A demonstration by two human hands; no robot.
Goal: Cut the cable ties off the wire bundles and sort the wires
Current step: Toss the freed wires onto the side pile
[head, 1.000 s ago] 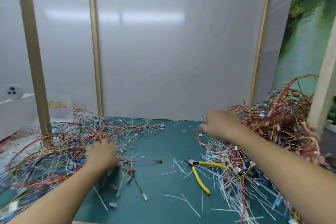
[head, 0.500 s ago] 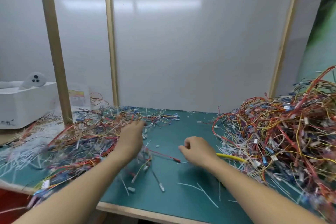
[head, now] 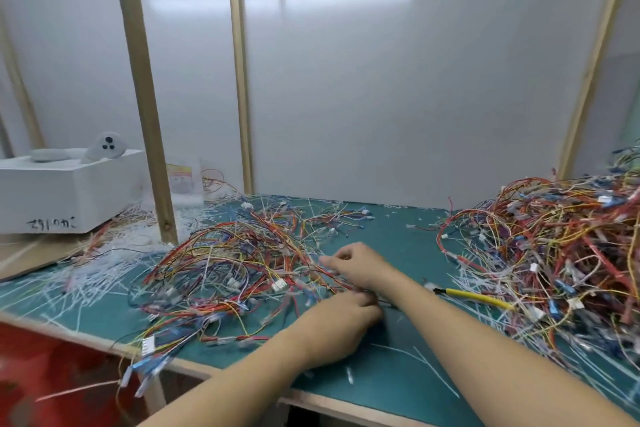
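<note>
Holding on at the near edge of the loose heap of thin red, yellow and blue wires [head: 235, 267], both hands meet in the middle of the flat green mat [head: 398, 239]. The right hand [head: 362, 269] has its fingers curled in, pinching a few strands. The left hand [head: 341, 321] shows only its back; its fingers tuck under and seem closed on strands too, though blur hides the tips. The big tangled pile of tied wire bundles [head: 554, 253] sits well apart on the right. The yellow-handled cutters [head: 478, 298] lie on the mat beside that pile, and no hand touches them. These wires look light, soft and bendy, and they snag on each other. It is best to grip a strand near its small white plug and pull slowly, so the heap does not drag along.
</note>
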